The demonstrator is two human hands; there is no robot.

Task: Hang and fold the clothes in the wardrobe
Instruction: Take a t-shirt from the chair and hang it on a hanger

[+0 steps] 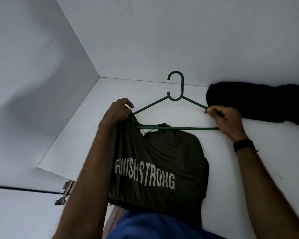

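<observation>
**Hanger going into a green T-shirt on the wardrobe shelf**

Head view: A dark olive T-shirt (162, 161) printed with "FINISH STRONG" in pale letters lies on the white wardrobe shelf (76, 135), its lower part hanging over the front edge toward the person. The neck opening with a white label faces the back wall. A green plastic hanger (175, 100) lies flat on the shelf just beyond the collar, its hook pointing to the back wall and its bottom bar crossing over the neckline.

The left hand (118, 112) has its fingers curled round the left shoulder of the T-shirt, bunching the cloth over the left end of the hanger, which is hidden inside the fabric there. The right hand (226, 119) pinches the right arm of the hanger between thumb and fingertips, near its outer corner; that end of the hanger is outside the T-shirt. A dark band (243, 144) circles the right wrist.

A black garment (259, 104) lies crumpled on the shelf just beyond the right hand, against the back wall. At the lower left, a metal door hinge (66, 190) sits on the side panel. Blue cloth (153, 226) of the person's clothing shows at the bottom edge.
</observation>
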